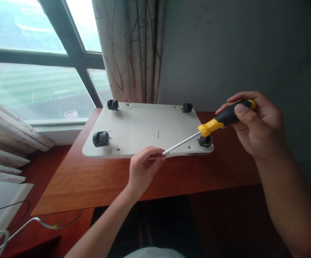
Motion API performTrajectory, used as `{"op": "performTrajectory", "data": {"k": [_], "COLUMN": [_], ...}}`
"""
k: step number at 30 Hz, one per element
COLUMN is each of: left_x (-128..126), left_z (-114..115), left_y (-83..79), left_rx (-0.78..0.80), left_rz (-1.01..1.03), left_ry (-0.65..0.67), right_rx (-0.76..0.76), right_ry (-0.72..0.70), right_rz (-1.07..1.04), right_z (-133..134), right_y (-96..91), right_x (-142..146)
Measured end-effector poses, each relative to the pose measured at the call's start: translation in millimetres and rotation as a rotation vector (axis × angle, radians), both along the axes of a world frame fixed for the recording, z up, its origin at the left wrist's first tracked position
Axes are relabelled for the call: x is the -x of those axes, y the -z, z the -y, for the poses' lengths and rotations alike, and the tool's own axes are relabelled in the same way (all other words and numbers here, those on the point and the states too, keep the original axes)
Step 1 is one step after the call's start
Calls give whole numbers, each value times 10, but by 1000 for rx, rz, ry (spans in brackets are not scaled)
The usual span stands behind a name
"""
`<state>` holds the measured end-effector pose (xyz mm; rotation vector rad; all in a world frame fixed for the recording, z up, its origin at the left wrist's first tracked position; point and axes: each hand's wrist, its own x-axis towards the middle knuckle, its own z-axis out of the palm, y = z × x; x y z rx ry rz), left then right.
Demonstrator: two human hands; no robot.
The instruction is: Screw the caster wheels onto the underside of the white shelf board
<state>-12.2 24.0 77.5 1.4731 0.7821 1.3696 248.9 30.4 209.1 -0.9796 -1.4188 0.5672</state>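
My right hand (257, 122) grips a screwdriver (211, 125) by its black and yellow handle, the steel shaft slanting down to the left. At the shaft's tip, the fingers of my left hand (144, 168) are pinched together. Whether they hold the tip itself or a small screw there is too small to tell. Behind both hands lies a white board (144, 125) with rounded corners. Black casters stand near its corners: one at back left (112, 105), one at front left (100, 138), one at back right (187, 107). The front right caster (205, 141) is partly behind the screwdriver.
The board rests on a reddish-brown wooden table (90, 182). A grey wall (225, 53) and a patterned curtain (133, 50) rise behind it. Windows are at left. White and black cables (37, 219) hang at the lower left.
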Motion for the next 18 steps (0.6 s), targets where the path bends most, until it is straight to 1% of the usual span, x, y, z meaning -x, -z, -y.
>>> {"op": "performTrajectory", "data": {"k": [3,9,18], "left_x": [-13,-12,-19], "left_z": [-7,-12,-13], "left_y": [-11,-18,-36], "left_rx": [-32,26,39], "left_rz": [-70,-32,37], "left_ry": [-16,-36,-12], "right_rx": [-43,-102,-58], "right_ry": [48,115,92], "right_rz": [57,73,48], "right_z": [7,20,25], "right_y": [-25,-77,0], "right_x": [27,-5,-48]}}
